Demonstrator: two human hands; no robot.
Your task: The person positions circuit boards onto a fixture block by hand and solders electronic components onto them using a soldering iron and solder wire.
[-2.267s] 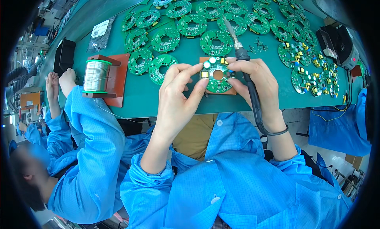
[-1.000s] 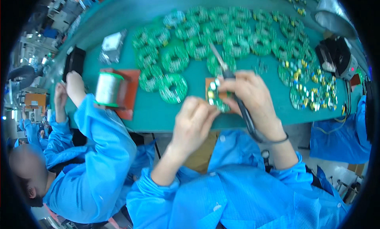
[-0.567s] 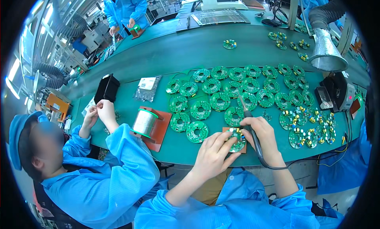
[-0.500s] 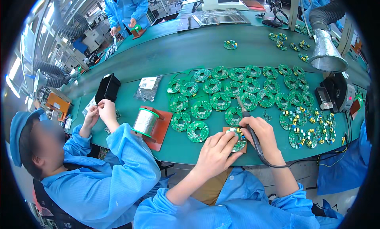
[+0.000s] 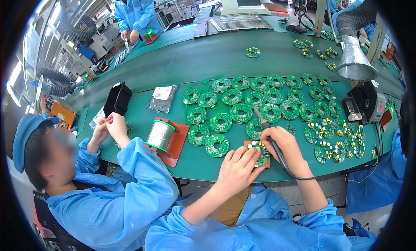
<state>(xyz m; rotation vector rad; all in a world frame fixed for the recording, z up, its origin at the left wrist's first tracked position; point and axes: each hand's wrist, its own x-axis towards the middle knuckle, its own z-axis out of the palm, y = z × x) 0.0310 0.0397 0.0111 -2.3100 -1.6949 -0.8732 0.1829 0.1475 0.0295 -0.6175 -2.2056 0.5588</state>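
My left hand (image 5: 235,171) holds a round green circuit board (image 5: 262,159) with its fingers over the left side. Small yellow and white parts show at the board's edge, and a brown block (image 5: 247,143) lies beneath it. In my right hand (image 5: 289,150) is a soldering iron (image 5: 277,154), gripped by its dark handle. Its bare tip points up and away, above the bare boards and apart from the held one. A cord runs from the handle's lower end past my wrist. My left fingers partly hide the held board.
Rows of bare round boards (image 5: 220,122) cover the mat beyond my hands; boards with parts fitted (image 5: 339,151) lie right. A solder spool (image 5: 159,136) on a red-brown stand is left, near a seated co-worker (image 5: 104,194). A metal fume funnel (image 5: 356,62) hangs over a soldering station (image 5: 373,102).
The soldering iron's tip has shifted slightly left, with my right hand moving a little. My left hand stays on the board. The far co-worker's hands have come closer together.
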